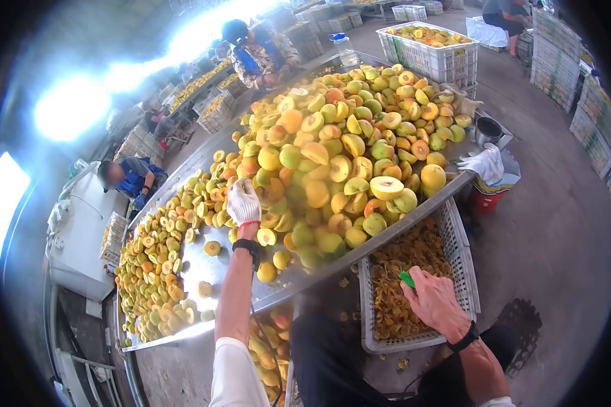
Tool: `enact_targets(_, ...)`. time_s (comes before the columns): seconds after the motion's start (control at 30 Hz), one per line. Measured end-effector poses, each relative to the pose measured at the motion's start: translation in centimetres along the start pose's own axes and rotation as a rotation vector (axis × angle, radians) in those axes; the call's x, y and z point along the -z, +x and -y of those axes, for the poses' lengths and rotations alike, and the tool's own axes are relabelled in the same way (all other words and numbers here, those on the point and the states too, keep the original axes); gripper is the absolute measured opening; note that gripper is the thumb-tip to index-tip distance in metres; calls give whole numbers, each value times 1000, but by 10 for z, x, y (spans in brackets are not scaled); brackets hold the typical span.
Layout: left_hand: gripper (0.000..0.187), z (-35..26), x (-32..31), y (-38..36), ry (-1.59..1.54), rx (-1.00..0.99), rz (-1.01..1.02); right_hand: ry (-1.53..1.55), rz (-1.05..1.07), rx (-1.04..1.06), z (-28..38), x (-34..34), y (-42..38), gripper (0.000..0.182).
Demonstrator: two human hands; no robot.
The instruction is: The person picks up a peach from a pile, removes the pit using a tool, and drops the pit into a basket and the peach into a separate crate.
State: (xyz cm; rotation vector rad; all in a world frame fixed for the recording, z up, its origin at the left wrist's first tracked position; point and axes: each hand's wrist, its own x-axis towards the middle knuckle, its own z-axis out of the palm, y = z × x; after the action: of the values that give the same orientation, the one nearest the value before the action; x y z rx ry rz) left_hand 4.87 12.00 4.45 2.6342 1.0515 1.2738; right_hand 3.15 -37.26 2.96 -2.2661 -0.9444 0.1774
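Note:
My left hand (pixel 244 203), in a white knit glove, reaches onto a metal table (pixel 278 288) beside a big heap of halved peaches (pixel 339 166). Its fingers are curled against the fruit, and whatever they hold is hidden. Bare and lower down, my right hand (pixel 436 303) is closed around a small tool with a green handle (pixel 406 279); the tool's working end is hard to make out. Below that hand stands a pale plastic crate (pixel 463 261) with brownish-orange pits and scraps (pixel 404 271) in it.
A white glove (pixel 483 165) and a metal cup (pixel 487 130) lie at the table's right corner, above a red bucket (pixel 483 201). A full crate (pixel 429 61) stands behind. Co-workers (pixel 261 57) (pixel 132 180) are across the table. More peaches (pixel 270 346) sit below the near edge.

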Motion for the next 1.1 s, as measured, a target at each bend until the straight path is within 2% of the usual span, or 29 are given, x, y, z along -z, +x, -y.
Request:
enact_targets(0.2,43,21,-31,59,35,43,63,-18,81,-62,-5,-11,0,18)
enact_targets(0.23,59,19,-36,68,45,97,163,-35,85,-59,-6,-10,0,18)
enact_targets(0.27,59,18,-39,75,38,97,167,-52,89,-57,-7,-10,-1,18)
enact_targets(0.33,72,21,-51,87,64,104,367,-59,90,-80,-10,-10,-4,18)
enact_targets(0.37,80,42,-75,99,37,104,465,-61,95,-94,-12,-10,-5,19)
enact_targets(0.53,74,42,-70,86,0,83,450,-106,111,-134,-9,-9,-13,19)
enact_targets(0.6,70,49,-62,79,-330,150,461,-102,101,-114,-4,-11,-14,19)
enact_targets(0.63,66,41,-47,69,-378,100,390,-99,100,-88,-3,-14,-14,19)
enact_targets(0.73,59,34,-10,54,-832,245,366,-87,85,-40,6,-16,-16,19)
enact_targets(0.8,42,43,11,42,-1301,439,382,-71,65,-18,14,-16,-21,19)
enact_targets(0.87,33,79,18,31,-1197,314,482,-44,38,19,24,-15,-26,19)
enact_targets(0.9,26,57,46,15,-1168,205,474,-41,33,25,30,-16,-28,19)
enact_targets(0.93,39,40,68,6,-1740,554,534,10,26,44,36,-15,-29,20)
enact_targets(1.03,58,-9,129,-41,-1895,617,659,119,-30,119,57,-17,-31,21)
enact_targets(1.1,58,-36,166,-73,-1864,558,695,167,-70,169,69,-19,-32,22)
